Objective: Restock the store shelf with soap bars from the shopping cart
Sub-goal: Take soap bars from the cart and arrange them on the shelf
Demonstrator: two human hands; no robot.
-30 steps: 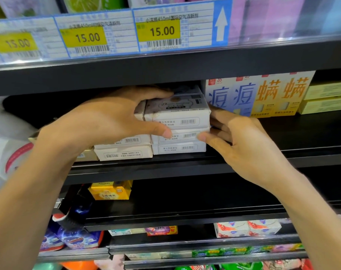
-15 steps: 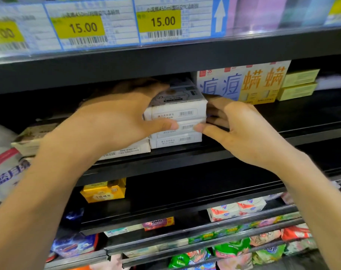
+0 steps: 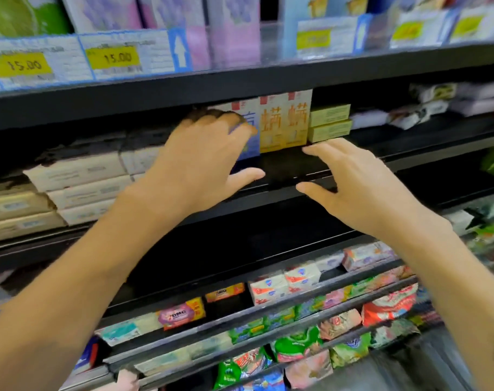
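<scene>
Meanwhile, both hands hover empty, fingers spread: left hand (image 3: 203, 162) and right hand (image 3: 353, 182) right of the stacked soap bars (image 3: 79, 184) on the shelf (image 3: 268, 71), seemingly freed to fetch more.

Both hands (image 3: 200, 165) (now empty) released the soap boxes (image 3: 82, 187).
</scene>
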